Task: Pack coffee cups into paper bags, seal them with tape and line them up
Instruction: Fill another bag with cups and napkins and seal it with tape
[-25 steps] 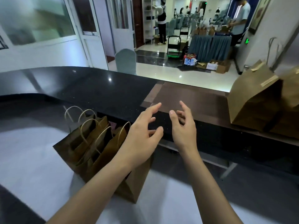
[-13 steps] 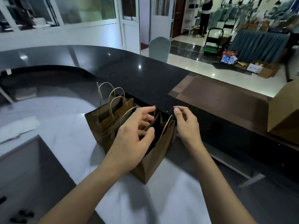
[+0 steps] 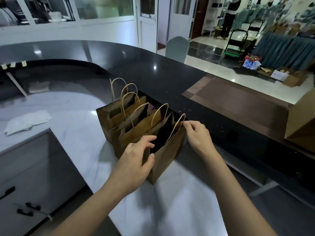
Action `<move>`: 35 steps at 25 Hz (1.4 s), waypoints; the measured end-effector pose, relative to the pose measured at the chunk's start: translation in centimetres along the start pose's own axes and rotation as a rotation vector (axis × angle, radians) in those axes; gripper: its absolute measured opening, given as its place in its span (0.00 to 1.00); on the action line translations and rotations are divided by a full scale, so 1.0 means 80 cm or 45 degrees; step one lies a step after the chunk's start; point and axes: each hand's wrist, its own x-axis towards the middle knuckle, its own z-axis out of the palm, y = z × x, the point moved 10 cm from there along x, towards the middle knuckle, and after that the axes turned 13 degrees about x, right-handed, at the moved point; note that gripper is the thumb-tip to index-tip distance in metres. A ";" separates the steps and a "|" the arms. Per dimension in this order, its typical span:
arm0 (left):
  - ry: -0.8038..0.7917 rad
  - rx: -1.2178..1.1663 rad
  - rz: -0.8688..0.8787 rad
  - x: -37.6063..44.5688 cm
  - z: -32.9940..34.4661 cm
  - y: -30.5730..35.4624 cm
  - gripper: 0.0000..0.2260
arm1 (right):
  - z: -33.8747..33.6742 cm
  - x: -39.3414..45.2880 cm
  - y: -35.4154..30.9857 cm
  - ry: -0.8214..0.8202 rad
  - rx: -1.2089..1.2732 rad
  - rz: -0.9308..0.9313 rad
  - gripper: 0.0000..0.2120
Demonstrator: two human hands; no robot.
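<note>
Three brown paper bags with twisted paper handles stand open in a row on the white marble counter point(image 3: 76, 126). The nearest bag point(image 3: 168, 155) has a dark open mouth. My left hand point(image 3: 136, 160) grips the near left rim of that bag, thumb outside and fingers curled over the edge. My right hand point(image 3: 197, 135) pinches the bag's far right rim at the base of its handle. The middle bag point(image 3: 136, 128) and the far bag point(image 3: 105, 116) stand behind it, touching each other. No coffee cup shows.
A raised black counter point(image 3: 170, 79) runs behind the bags. A large brown paper bag point(image 3: 301, 123) stands on it at the right edge. Folded white paper point(image 3: 25, 121) lies at the left. Tape strips point(image 3: 12, 65) hang from the far ledge. A person stands in the hall beyond.
The view swung left and down onto the bags. Both hands came down from above the black counter and took hold of the nearest bag's rim on either side.
</note>
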 end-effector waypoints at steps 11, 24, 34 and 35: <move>-0.015 0.200 -0.015 -0.023 0.012 -0.023 0.23 | -0.010 -0.032 -0.007 -0.013 -0.665 -0.159 0.12; 0.257 0.271 -0.236 -0.030 -0.018 -0.055 0.06 | 0.003 -0.069 -0.002 -0.266 -0.373 -0.015 0.11; -0.174 0.216 -0.309 -0.043 0.017 -0.070 0.25 | -0.010 -0.076 0.026 -0.155 -0.419 0.123 0.23; -0.188 0.204 -0.304 -0.045 0.017 -0.068 0.26 | -0.012 -0.078 0.029 -0.143 -0.415 0.130 0.24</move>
